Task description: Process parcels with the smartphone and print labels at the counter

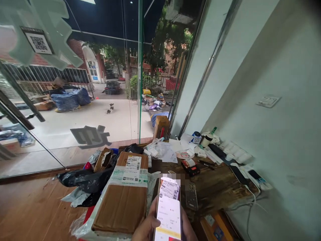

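Note:
My left hand [146, 227] is at the bottom edge, closed around a phone [168, 212]. The thumb lies on the phone's left edge and the fingertips show past its right edge. The lit screen shows a parcel label above a white form. Just left of the phone lies a flat cardboard parcel [122, 197] with a white shipping label [132, 168] and green-printed tape. My right hand is out of sight.
A wooden desk [218, 187] against the right wall carries a small red and black printer [190, 166], papers, pens, a white power strip [235, 152] and charging phones [255, 175]. Black plastic bags [82, 180] and small boxes lie on the floor. Glass doors [75, 100] face a yard.

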{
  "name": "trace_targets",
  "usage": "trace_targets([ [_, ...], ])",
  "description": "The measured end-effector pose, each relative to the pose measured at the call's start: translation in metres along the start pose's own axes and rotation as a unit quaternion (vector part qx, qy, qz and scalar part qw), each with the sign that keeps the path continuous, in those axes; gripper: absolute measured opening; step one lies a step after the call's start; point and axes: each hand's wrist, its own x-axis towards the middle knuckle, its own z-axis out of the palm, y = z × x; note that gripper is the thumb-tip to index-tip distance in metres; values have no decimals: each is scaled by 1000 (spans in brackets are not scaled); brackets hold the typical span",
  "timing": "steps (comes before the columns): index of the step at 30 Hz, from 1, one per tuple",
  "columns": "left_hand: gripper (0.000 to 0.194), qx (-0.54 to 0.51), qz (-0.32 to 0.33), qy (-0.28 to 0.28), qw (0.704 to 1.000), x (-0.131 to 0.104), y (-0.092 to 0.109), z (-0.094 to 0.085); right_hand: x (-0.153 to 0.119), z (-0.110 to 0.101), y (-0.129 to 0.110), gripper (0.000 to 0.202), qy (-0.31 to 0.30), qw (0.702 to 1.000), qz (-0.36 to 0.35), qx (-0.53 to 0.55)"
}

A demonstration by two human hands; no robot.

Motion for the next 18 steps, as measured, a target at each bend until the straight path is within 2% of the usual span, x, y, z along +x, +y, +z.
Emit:
trace_targets([
  [2, 60, 1, -7, -10, 1000, 0, -6, -1, -6, -3, -3, 94, 7, 1000, 7, 7],
  [6, 69, 8, -19, -25, 999, 0, -12, 5, -16, 1, -18, 102, -21, 996, 62, 56],
  [9, 74, 25, -22, -20, 999, -1, -9, 14, -15, 6, -30, 92, -37, 996, 54, 64],
  [12, 73, 47, -4, 30, 998, -1, -4, 21, 0, 9, -42, 71, -48, 998, 50, -8],
  [15, 73, 71, 43, 99, 992, 2, 0, 22, 29, 13, -57, 50, -53, 993, 30, -99],
  [18, 75, 90, 77, 153, 981, 10, 1, 17, 60, 24, -75, 32, -10, 994, 12, -109],
])
